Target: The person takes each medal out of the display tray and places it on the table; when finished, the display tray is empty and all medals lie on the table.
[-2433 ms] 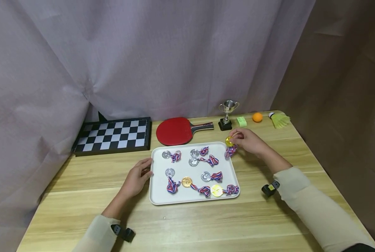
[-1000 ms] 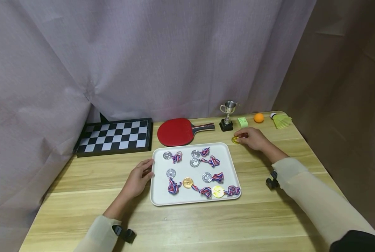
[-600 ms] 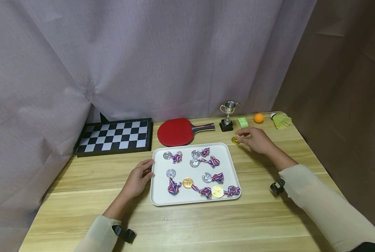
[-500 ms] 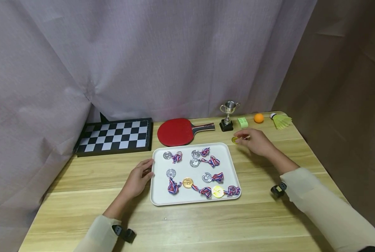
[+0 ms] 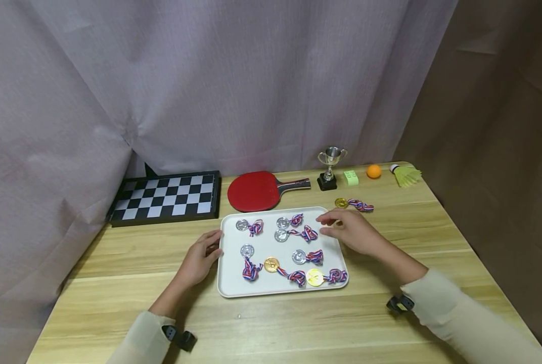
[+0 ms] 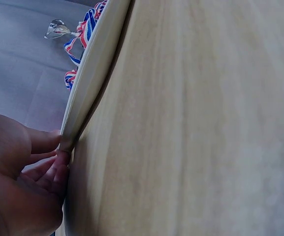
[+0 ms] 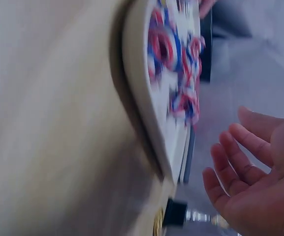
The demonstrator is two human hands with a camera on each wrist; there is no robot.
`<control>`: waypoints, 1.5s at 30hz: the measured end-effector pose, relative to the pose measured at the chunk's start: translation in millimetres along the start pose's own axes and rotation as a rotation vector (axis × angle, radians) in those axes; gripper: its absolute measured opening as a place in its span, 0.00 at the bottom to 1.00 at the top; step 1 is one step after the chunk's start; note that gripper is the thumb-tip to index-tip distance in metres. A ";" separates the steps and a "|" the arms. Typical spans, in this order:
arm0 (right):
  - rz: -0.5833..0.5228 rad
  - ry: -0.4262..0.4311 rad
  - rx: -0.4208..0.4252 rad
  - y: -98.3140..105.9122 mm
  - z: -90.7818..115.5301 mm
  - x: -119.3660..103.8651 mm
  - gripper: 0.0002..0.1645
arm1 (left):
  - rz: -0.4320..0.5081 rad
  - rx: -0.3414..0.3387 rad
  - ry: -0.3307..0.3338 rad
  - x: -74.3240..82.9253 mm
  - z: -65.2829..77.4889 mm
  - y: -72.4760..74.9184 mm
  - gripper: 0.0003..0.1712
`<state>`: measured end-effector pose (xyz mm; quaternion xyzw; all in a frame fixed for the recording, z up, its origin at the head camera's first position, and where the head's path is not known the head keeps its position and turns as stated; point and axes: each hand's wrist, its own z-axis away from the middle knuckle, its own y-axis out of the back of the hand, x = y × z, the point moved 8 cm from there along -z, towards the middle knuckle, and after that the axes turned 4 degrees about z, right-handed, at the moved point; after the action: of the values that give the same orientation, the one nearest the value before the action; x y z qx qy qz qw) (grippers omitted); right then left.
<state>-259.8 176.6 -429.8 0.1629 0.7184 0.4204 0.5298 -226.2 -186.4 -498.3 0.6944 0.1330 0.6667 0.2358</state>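
My left hand (image 5: 200, 258) pinches the left rim of a white tray (image 5: 230, 283), thumb above and fingers at its side in the left wrist view. Over the tray's right end hovers my right hand (image 5: 350, 230), holding nothing, its fingers loosely bent and apart. Several silver medals (image 5: 299, 256) with striped ribbons lie on the tray, mostly at the back and left. Two gold ones share its front: one gold medal (image 5: 271, 264) in the middle, another gold medal (image 5: 315, 277) at the right corner. Behind the right hand, a gold medal (image 5: 341, 202) with its ribbon lies on the table.
Along the back stand a chessboard (image 5: 166, 197), a red table tennis bat (image 5: 253, 191), a small trophy cup (image 5: 329, 167), a green block (image 5: 351, 177), an orange ball (image 5: 373, 171) and a yellow shuttlecock (image 5: 406, 175). A grey curtain (image 5: 253, 86) hangs behind the wooden table (image 5: 271, 328).
My right hand carried the gold medal from the tray's back right corner to the table, let go of it, then moved back left over the tray. The left hand has stayed on the rim.
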 end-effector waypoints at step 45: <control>-0.012 0.045 -0.160 -76.4 5.9 -25.3 0.15 | -0.011 -0.006 -0.008 -0.2 -0.9 -0.1 0.30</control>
<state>-228.6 116.7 -473.9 0.1065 0.6952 0.4767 0.5274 -227.1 -186.3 -498.5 0.6958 0.1338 0.6629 0.2420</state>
